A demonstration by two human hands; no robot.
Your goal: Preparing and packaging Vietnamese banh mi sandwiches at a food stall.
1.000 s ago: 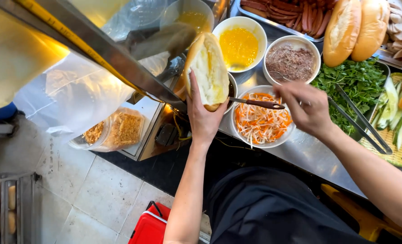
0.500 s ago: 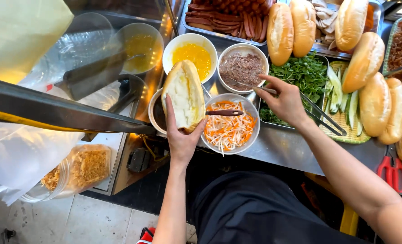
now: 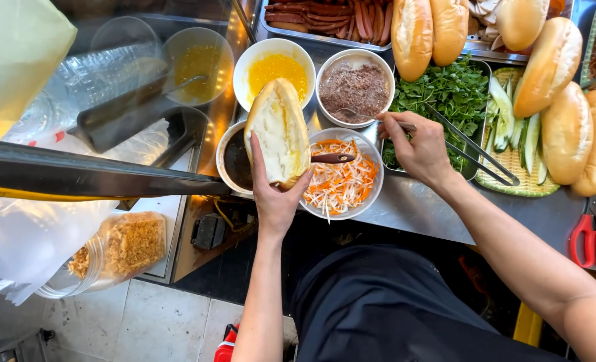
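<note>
My left hand (image 3: 276, 201) is clamped around a split bread roll (image 3: 279, 131), held open-side up just over the bowl of shredded carrot and radish (image 3: 341, 179). The crumb looks bare, so I judge no filling has gone in yet. My right hand (image 3: 415, 149), just right of that bowl, pinches a spoon handle (image 3: 371, 119) whose bowl end sits in the brown minced spread (image 3: 353, 86) behind it. Yellow sauce (image 3: 276, 67), herbs (image 3: 445, 94) and cucumber (image 3: 512, 121) beyond the carrot bowl lie untouched.
</note>
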